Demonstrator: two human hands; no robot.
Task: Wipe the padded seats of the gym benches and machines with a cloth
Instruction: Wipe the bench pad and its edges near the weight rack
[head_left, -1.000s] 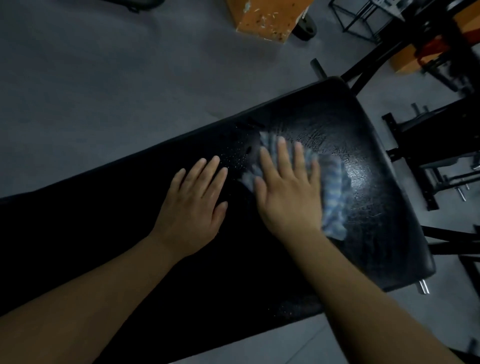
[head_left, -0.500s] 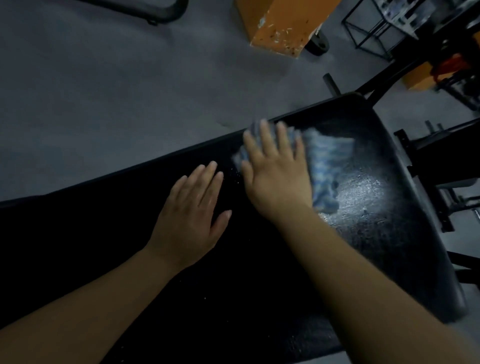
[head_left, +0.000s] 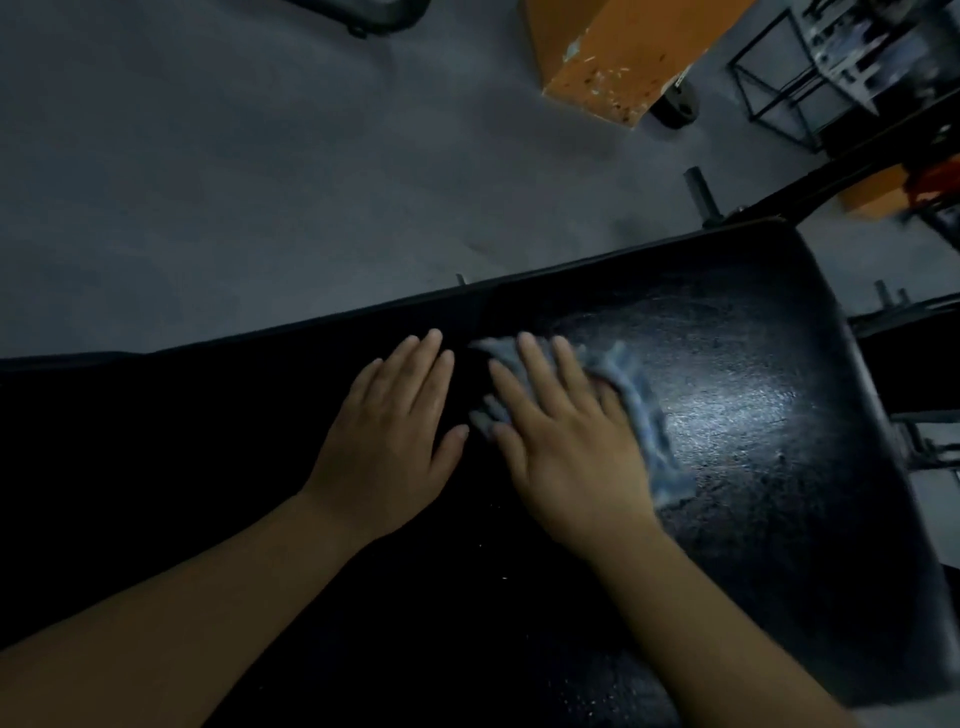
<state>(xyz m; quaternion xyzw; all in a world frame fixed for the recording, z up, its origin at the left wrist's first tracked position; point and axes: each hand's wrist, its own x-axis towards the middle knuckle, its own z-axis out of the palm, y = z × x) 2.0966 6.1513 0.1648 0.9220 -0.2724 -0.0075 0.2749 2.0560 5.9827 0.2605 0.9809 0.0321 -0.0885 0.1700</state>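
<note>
Pressing the cloth (head_left: 631, 395) flat-fingered, right hand (head_left: 566, 441) has slid back beside flat, empty left hand (head_left: 395, 441).

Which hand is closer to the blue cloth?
Right. The right hand lies flat on top of the cloth; the left hand rests on the bench pad just beside it.

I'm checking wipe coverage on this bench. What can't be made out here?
Head view:
- cloth: mostly under the right hand, motion-blurred; pattern unclear.
- padded seat: left stretch too dark to tell wiped from unwiped; near side cut off by the bottom edge.
- orange box: top cut off by the upper edge.
- metal frames at top right: blurred, cut off.
</note>
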